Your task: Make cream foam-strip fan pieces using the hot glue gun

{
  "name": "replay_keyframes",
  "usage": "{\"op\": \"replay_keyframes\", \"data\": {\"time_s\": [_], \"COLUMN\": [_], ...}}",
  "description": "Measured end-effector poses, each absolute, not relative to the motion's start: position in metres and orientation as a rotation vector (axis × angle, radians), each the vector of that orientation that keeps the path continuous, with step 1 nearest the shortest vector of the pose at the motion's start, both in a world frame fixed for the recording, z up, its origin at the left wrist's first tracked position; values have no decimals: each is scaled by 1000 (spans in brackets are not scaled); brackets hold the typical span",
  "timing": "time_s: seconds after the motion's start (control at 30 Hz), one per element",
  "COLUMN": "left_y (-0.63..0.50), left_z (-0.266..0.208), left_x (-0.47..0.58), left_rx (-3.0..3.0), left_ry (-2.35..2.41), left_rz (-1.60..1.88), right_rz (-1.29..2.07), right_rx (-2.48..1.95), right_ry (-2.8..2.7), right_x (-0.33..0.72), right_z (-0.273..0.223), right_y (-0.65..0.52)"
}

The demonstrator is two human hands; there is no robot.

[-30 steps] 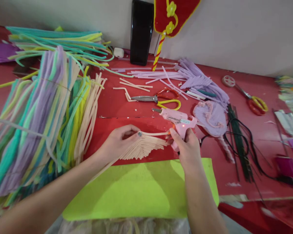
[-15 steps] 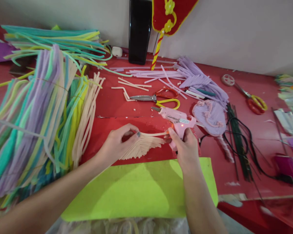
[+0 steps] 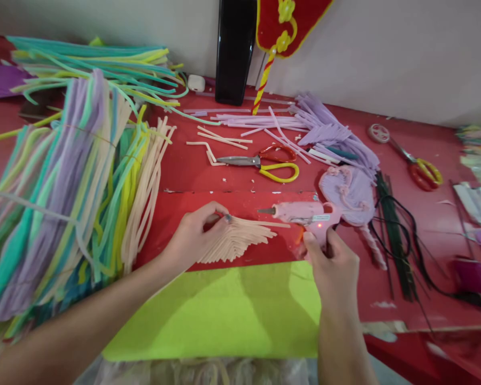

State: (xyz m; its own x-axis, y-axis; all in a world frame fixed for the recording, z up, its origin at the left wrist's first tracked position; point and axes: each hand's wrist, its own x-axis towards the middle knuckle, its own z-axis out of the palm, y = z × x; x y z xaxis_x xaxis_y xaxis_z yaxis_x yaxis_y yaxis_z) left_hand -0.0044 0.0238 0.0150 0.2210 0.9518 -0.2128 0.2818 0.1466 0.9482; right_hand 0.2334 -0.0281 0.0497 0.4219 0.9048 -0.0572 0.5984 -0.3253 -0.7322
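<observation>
My left hand (image 3: 200, 230) pinches the upper edge of a fan-shaped piece of cream pipe cleaners (image 3: 234, 243), set side by side in a chevron. One long strip of it reaches right, its end free. My right hand (image 3: 332, 267) is closed around the handle of a pink glue gun (image 3: 299, 212) with a lit orange light. The nozzle points left, just above the end of that strip; I cannot tell whether any glue is on it. A lime-green mat (image 3: 216, 315) lies in front of the piece.
Bundles of coloured pipe cleaners (image 3: 84, 160) fill the left side. Behind my hands lie scissors (image 3: 240, 160) and lilac pipe cleaners (image 3: 324, 128). A lilac round piece (image 3: 347, 192), black cable (image 3: 414, 230) and second scissors (image 3: 425, 174) are on the right.
My right hand has moved right and slightly down with the glue gun, away from the strip's end, which it was touching. My left hand keeps its pinch on the cream piece.
</observation>
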Motion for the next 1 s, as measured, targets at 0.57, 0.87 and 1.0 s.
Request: {"op": "replay_keyframes", "data": {"time_s": [0.57, 0.87, 1.0], "left_y": [20, 23, 24], "left_z": [13, 15, 22], "left_x": [-2, -4, -4], "left_rx": [1370, 1351, 1351], "left_ry": [1305, 1232, 1201], "left_rz": [759, 720, 642], "right_rz": [533, 493, 581], "right_rx": [-2189, -2230, -2243], "right_ry": [-1470, -1436, -1402], "right_x": [198, 200, 203], "right_z": [37, 33, 33], "right_y": [-39, -38, -37]}}
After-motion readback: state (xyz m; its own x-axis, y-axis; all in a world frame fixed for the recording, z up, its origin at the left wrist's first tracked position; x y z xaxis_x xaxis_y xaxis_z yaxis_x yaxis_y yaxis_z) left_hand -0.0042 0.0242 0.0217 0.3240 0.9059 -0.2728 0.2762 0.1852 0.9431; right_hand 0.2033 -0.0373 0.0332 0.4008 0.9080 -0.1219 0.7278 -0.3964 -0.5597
